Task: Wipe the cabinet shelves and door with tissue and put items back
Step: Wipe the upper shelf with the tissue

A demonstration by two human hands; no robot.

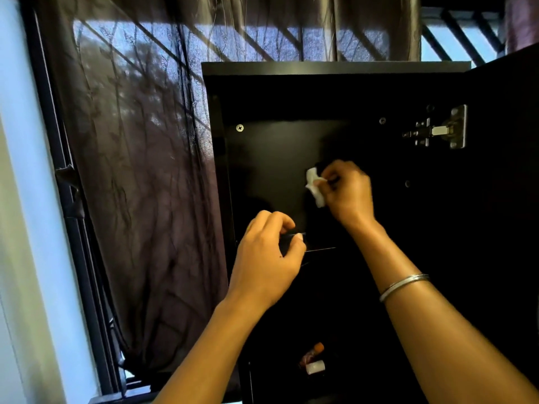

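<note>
A black cabinet (335, 71) stands open in front of me, its door (507, 185) swung out to the right on a metal hinge (437, 130). My right hand (348, 193) is inside the upper compartment, holding a crumpled white tissue (315, 185) against the dark back panel. My left hand (267, 258) is lower and to the left, fingers curled around a small dark object at the front edge of the shelf (320, 249); what that object is I cannot make out. The inside is very dark.
On a lower shelf lie a few small items: a reddish-orange tube (313, 351) and a small white piece (315, 367). A dark sheer curtain (140, 170) hangs over the window to the left, touching the cabinet's side. A pale wall (17, 228) is at far left.
</note>
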